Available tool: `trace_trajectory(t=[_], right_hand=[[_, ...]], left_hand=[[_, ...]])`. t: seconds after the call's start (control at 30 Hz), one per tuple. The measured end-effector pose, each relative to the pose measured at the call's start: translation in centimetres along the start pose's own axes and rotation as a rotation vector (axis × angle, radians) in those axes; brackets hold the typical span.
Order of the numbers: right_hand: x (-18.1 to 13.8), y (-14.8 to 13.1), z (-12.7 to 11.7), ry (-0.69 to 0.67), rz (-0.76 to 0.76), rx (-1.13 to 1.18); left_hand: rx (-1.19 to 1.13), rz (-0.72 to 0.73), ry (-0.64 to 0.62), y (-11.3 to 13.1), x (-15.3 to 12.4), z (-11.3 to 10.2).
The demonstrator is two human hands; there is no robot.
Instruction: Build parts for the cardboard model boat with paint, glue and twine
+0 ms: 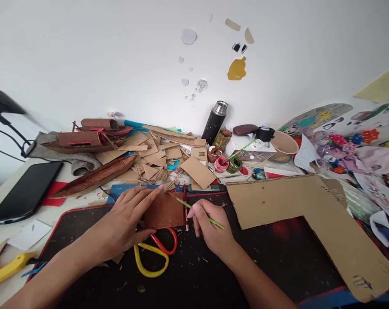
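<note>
Painting seems underway: left hand [130, 216], grip spread flat, pins the brown cardboard piece [164, 211] on the near black mat [188, 274] while right hand [211, 228], grip pinched on a green paintbrush [199, 213], tips its far edge; steadiness matters.

Black flask [214, 121], L-shaped cardboard [278, 201], scissors [154, 249], perhaps a phone [25, 191].

One head-worn camera looks forward and down, close over the black mat [271, 262], facing the white wall [117, 64].
</note>
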State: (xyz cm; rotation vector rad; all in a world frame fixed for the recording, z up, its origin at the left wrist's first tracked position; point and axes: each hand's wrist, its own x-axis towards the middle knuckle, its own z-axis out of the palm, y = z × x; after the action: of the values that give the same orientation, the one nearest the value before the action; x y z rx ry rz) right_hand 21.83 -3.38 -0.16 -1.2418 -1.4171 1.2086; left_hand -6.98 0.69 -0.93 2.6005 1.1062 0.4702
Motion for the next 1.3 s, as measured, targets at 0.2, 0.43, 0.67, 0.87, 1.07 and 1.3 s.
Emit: trace_trajectory(t=[0.2,0.43,0.67,0.87,1.07,1.3], right_hand=[[-0.1,0.2,-0.4,0.064,0.026,0.036],[-0.5,0.0,0.2,-0.04,-0.027,-0.016],[-0.5,0.4,0.0,0.038,0.006,0.018],[-0.7,0.4,0.4,-0.005,-0.013,-0.019],[-0.7,0.5,-0.4,0.09,0.048,0.035],[-0.5,0.0,0.0,0.054,0.013,-0.002]], left_hand=[[0.021,-0.012,0.003,-0.3,-0.5,0.0],[0.0,-0.007,0.021,-0.2,-0.2,0.1],[0.01,-0.013,0.019,-0.2,-0.3,0.1],[0.019,-0.021,0.035,0.0,-0.3,0.0],[0.017,-0.029,0.048,-0.3,-1.0,-0.1],[0.012,-0.019,0.075,0.1,-0.9,-0.6]])
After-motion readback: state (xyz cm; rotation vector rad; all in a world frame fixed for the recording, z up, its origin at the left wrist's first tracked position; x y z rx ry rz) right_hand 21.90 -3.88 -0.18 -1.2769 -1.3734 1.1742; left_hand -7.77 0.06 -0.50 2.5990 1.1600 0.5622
